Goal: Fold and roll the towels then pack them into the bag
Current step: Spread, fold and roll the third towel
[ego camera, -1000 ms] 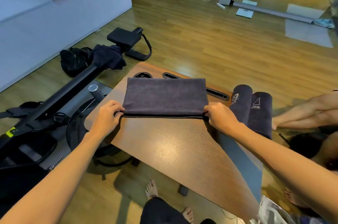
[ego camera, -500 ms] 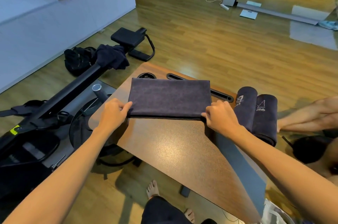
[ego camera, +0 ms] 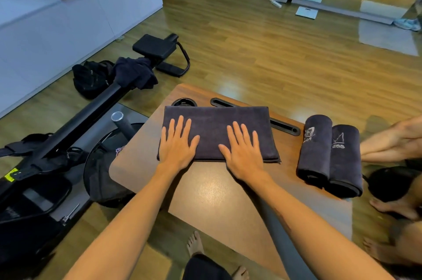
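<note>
Both hands were flat, fingers straight, nothing in either grip: the left hand (ego camera: 177,147) and right hand (ego camera: 243,150) just pressed down on the folded towel (ego camera: 217,129) lying on the table (ego camera: 217,195). Two rolled towels (ego camera: 330,156) sat off past the right hand, well apart from it.

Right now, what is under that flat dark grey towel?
The brown wooden table lies under the folded dark grey towel, which covers part of a long black slot. Both hands press on top, hiding the cloth beneath.
</note>
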